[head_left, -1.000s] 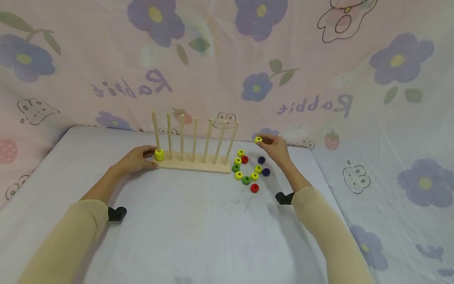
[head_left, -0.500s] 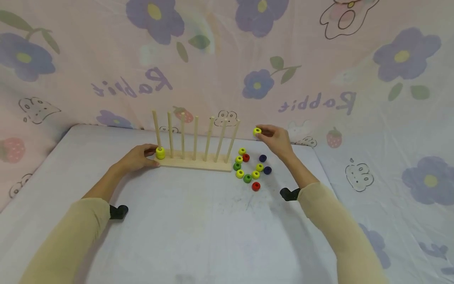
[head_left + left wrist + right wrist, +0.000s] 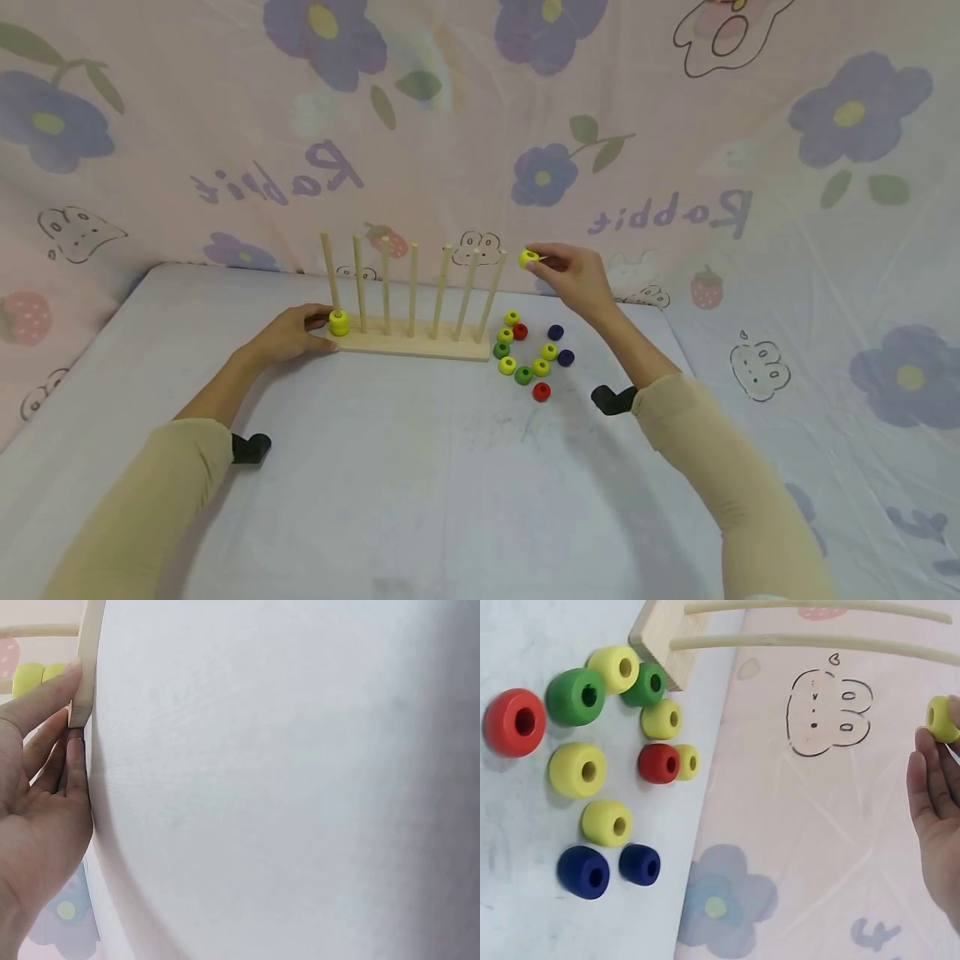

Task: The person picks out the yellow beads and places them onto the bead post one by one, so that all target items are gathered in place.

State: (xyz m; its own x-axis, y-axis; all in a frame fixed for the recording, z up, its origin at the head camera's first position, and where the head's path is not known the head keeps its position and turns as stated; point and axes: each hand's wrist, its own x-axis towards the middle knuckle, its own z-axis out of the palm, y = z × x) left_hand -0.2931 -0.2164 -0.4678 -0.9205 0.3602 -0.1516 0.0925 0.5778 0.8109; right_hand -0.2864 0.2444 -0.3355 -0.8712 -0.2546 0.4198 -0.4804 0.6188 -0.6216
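A wooden peg rack (image 3: 412, 346) with several upright pegs stands toward the back of the table. Two yellow beads (image 3: 339, 323) are stacked low on its leftmost peg. My left hand (image 3: 288, 337) grips the left end of the base; in the left wrist view its thumb lies on the base (image 3: 88, 667) and the fingers are at its end. Raised near the top of the rightmost peg, my right hand (image 3: 573, 279) pinches a yellow bead (image 3: 528, 259) between thumb and fingers. The same bead (image 3: 941, 720) sits at the right edge of the right wrist view.
Loose beads lie right of the rack: red (image 3: 542, 392), green (image 3: 523, 376), dark blue (image 3: 566, 358) and yellow (image 3: 507, 366) ones. A white cloth covers the table (image 3: 390, 483). Behind it hangs a printed fabric backdrop (image 3: 465, 133).
My right hand has risen from behind the loose beads and moved left toward the rack, carrying the yellow bead. The left hand stays on the rack's end.
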